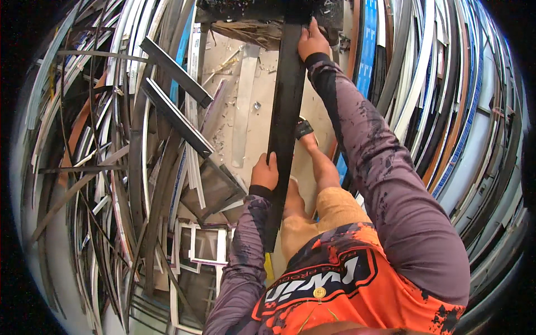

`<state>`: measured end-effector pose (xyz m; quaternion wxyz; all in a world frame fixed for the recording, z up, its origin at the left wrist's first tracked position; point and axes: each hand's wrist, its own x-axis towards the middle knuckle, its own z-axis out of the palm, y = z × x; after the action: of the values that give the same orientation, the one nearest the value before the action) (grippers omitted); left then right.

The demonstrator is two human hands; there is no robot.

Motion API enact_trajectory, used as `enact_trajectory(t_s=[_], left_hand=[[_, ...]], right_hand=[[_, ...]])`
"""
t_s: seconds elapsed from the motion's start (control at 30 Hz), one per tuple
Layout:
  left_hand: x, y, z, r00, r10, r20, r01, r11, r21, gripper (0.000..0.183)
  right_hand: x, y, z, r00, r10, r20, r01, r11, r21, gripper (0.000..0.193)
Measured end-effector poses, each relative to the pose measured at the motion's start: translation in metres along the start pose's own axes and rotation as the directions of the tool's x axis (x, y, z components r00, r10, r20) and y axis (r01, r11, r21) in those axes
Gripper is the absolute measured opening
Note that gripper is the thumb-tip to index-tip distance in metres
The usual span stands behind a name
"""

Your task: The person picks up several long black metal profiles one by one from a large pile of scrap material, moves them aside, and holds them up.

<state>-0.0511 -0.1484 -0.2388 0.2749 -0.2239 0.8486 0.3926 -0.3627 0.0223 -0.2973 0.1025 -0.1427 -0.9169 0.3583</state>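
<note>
Bar (pixel 288 111), both hands (pixel 264 174) (pixel 314 43) at edges, narrow aisle (pixel 263 120) below

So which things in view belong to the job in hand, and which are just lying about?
In the job:
- long dark bar
- left hand, on its left edge
- right hand, on its right edge, farther up
- probably the dark work surface at its far end

Apparently lying about:
- white rectangular frame
- blue strip, right
- black-and-white profile length, left
</note>
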Motion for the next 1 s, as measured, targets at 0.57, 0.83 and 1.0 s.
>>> enact_trajectory(t_s=[0.57,0.83,1.0], left_hand=[[0.011,0.0,0.017,1.0,-0.011,0.002,0.011,0.999,-0.04,0.055],[0.012,-0.003,0.003,0.999,-0.015,-0.034,0.015,1.0,0.002,0.054],[0.017,-0.008,0.002,0.999,0.003,-0.048,-0.002,1.0,0.023,0.055]], right_hand=[[-0.002,-0.023,-0.018,0.959,-0.284,0.013,0.249,0.817,-0.52,0.044],[0.006,-0.034,-0.023,0.959,-0.219,0.179,0.282,0.763,-0.582,0.047],[0.002,-0.033,-0.02,0.953,-0.247,0.176,0.303,0.771,-0.561,0.053]])
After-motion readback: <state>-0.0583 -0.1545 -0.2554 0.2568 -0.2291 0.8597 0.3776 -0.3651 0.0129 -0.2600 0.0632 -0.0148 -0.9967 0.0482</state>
